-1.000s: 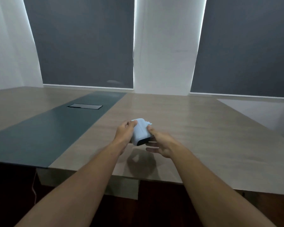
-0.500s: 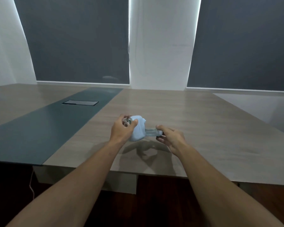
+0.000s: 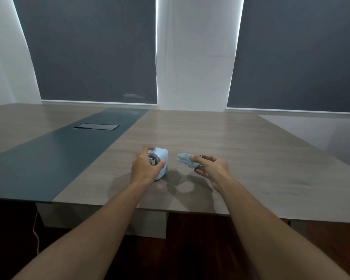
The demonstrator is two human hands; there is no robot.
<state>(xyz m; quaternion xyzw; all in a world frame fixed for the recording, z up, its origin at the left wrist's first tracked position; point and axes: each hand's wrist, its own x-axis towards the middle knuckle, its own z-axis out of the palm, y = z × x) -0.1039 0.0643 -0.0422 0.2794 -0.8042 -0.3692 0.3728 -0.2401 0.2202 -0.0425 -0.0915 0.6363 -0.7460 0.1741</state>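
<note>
A small light-blue boxy device [image 3: 161,163] with a round metal part on its near face stands on the wooden table [image 3: 240,150]. My left hand [image 3: 144,167] grips it from the left, thumb and fingers curled round its front. My right hand [image 3: 209,167] holds a separate light-blue drawer-like piece [image 3: 183,159] in its fingertips, a short gap to the right of the device and just above the table.
A dark grey strip [image 3: 55,158] runs down the table's left part, with a closed cable hatch [image 3: 96,126] set in it. The table's near edge [image 3: 186,211] lies below my hands. Dark roller blinds [image 3: 93,49] cover the windows behind. A thin cable [image 3: 35,231] hangs below.
My right hand has pulled the drawer-like piece out of the device and moved it to the right. My left hand has kept hold of the device, now set lower on the table.
</note>
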